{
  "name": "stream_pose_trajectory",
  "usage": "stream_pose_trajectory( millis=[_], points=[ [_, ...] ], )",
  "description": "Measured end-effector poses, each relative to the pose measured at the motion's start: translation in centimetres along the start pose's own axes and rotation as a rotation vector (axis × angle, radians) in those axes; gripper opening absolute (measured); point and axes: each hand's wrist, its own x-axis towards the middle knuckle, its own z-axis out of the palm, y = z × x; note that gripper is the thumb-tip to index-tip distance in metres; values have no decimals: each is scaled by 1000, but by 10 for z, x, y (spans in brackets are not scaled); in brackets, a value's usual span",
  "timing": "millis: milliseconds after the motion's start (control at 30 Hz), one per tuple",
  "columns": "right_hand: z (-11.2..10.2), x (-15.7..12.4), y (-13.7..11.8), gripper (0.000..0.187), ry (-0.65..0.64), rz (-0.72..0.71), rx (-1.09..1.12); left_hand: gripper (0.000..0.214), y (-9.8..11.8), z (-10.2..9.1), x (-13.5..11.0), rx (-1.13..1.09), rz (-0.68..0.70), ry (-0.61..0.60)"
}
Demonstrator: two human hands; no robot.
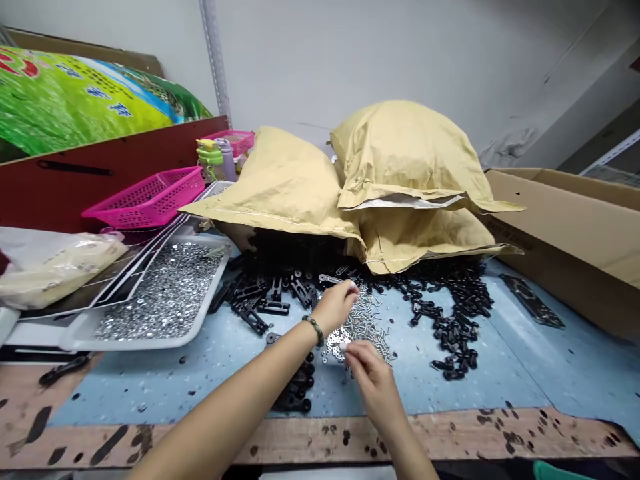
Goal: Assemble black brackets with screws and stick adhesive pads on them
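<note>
My left hand [337, 303], with a bead bracelet on the wrist, reaches forward with fingers pinched on a small metal piece at the far edge of a pile of silver screws [367, 323]. My right hand [373, 377] sits at the near edge of the same pile, fingers pinched together on something too small to name. Small silver washers [334, 343] lie beside the screws. Black plastic parts [270, 297] are heaped left of and behind the hands, and more black parts [457, 313] trail to the right on the blue mat [190, 380].
A white tray [100, 340] full of silver washers sits at left, with pink baskets [150, 197] behind it. Tan paper sacks [400, 180] are stacked at the back. A cardboard box [575, 247] stands at right. A worn wooden edge [450, 437] runs along the front.
</note>
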Motion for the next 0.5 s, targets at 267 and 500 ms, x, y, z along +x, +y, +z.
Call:
stream_pose_trajectory(
  millis=[267, 500],
  points=[
    [48, -9, -26, 13, -228, -240, -193, 14, -17, -77, -99, -222, -109, 94],
    [48, -5, -35, 20, -303, -453, -376, 10, -20, -71, -172, -5, -197, -9]
  ],
)
